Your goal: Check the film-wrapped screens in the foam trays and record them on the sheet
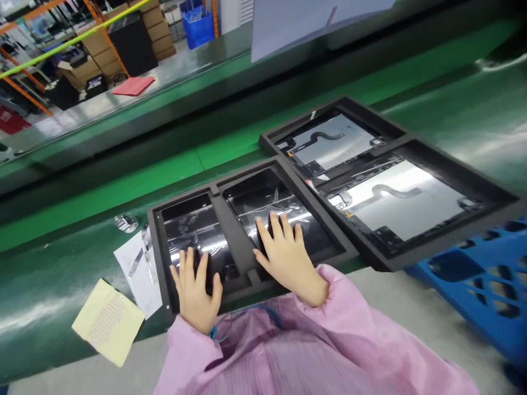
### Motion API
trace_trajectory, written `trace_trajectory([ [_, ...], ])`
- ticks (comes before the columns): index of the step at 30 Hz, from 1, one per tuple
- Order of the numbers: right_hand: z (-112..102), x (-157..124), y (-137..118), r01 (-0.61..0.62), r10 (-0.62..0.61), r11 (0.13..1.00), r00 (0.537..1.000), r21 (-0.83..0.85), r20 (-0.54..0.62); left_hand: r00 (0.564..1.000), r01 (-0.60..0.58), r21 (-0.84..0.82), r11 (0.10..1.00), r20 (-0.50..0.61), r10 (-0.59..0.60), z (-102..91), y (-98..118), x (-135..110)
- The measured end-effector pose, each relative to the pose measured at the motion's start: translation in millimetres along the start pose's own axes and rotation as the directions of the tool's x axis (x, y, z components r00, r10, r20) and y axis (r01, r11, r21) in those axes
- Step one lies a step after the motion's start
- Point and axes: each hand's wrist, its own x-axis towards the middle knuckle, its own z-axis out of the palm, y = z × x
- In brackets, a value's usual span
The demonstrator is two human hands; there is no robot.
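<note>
Spread flat, my left hand (196, 296) rests over the dark glossy screen panel (193, 222) in the left compartment of a black foam tray (229, 230). My right hand (286, 252), its fingers also apart, lies over a second glossy black panel (263, 192) in the right compartment. Neither hand grips anything. To the right, another black foam tray (465, 170) holds two screen assemblies lying silver side up: a far one (354, 140) and a near one (428, 208). Each has a curved dark flex cable across its silver back.
Left of the tray are a handwritten yellow note (109, 323), a white paper (140, 274) and crumpled clear film (125, 223) on the green bench (49, 291). A blue plastic crate (486, 285) stands at lower right. Beyond lie a red sheet (134, 85) and stacked cartons (158, 27).
</note>
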Motion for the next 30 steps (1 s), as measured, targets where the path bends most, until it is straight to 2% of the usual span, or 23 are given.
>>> trace_trajectory([
  [2,-3.0,4.7,-8.7,0.022,-0.022,0.999,1.000,0.043,0.008,0.975,0.219,-0.083,0.972,-0.025,-0.221,-0.7,-0.5,-0.6],
  [4,-1.6,8.4,-27.0,0.086,-0.091,0.987,0.995,0.135,0.037,0.933,0.351,-0.203,0.914,-0.005,-0.359,-1.5,-1.3,0.3],
  [7,10.6,11.6,-58.9,0.138,-0.168,0.942,0.983,0.307,0.077,0.899,0.423,-0.319,0.848,0.028,-0.438,-4.3,-3.8,3.2],
  [9,22.9,14.4,-70.1,0.102,-0.149,0.903,0.985,0.417,0.083,0.868,0.453,-0.439,0.776,0.019,-0.496,-8.8,-6.5,4.5],
  [12,37.0,23.7,-63.7,0.012,-0.076,0.802,0.994,0.597,0.083,0.792,0.461,-0.696,0.550,0.045,-0.608,-20.1,-10.7,5.3],
  [14,37.2,31.7,-51.5,-0.036,-0.036,0.704,0.996,0.709,0.086,0.756,0.437,-0.804,0.403,0.085,-0.649,-29.0,-11.7,7.4],
  [17,21.9,36.7,-40.4,-0.052,-0.016,0.558,0.997,0.828,0.074,0.711,0.395,-0.881,0.260,0.114,-0.694,-40.2,-9.4,16.9],
  [19,6.2,30.7,-43.3,-0.038,-0.007,0.483,0.999,0.875,0.047,0.667,0.347,-0.924,0.162,0.122,-0.735,-45.4,-6.0,26.6],
  [21,-8.9,17.6,-51.9,0.005,0.011,0.377,1.000,0.926,-0.010,0.665,0.295,-0.952,0.078,0.146,-0.733,-50.0,-1.9,35.4],
  [24,-28.5,-3.5,-62.3,0.108,0.038,0.249,0.992,0.963,-0.121,0.704,0.337,-0.938,-0.079,0.307,-0.641,-58.6,3.8,40.2],
  [25,-35.4,-7.2,-62.7,0.131,0.031,0.257,0.989,0.957,-0.144,0.707,0.369,-0.921,-0.130,0.368,-0.604,-62.1,5.4,39.5],
  [26,-43.1,-7.9,-61.5,0.145,0.015,0.302,0.988,0.942,-0.156,0.707,0.394,-0.903,-0.171,0.417,-0.571,-65.5,6.8,38.0],
  [30,-78.6,20.4,-50.8,0.199,-0.031,0.599,0.974,0.776,-0.226,0.744,0.419,-0.876,-0.240,0.483,-0.461,-75.1,12.1,31.8],
])
